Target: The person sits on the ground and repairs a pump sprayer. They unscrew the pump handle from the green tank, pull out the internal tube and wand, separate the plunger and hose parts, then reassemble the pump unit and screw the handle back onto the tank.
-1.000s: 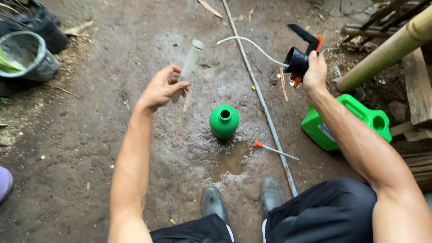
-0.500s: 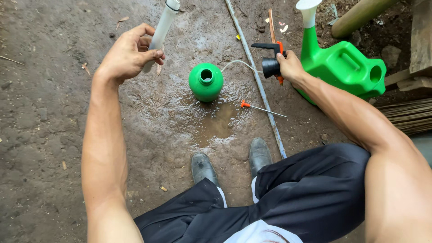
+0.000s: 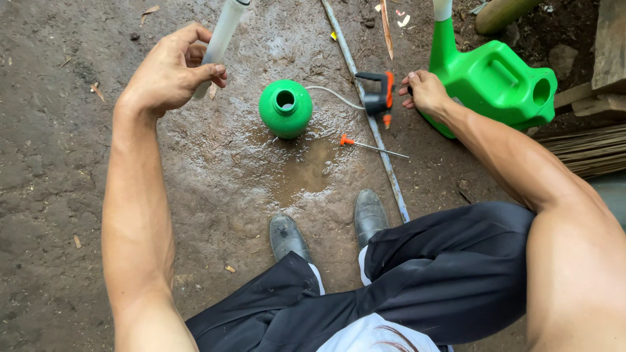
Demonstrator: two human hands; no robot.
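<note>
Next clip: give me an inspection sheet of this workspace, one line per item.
Surface: bare dirt ground, wet with a small puddle in front of the shoes.
Job's things: open green bottle upright; pale tube; black and orange sprayer head with thin hose.
Clutter: orange-tipped rod, long pipe, green watering can, leaf scraps.
Grippers: left hand holds the tube raised; right hand open, beside the sprayer head.
Cables: nothing seen.
Surroundings: planks and a bamboo pole at top right.
</note>
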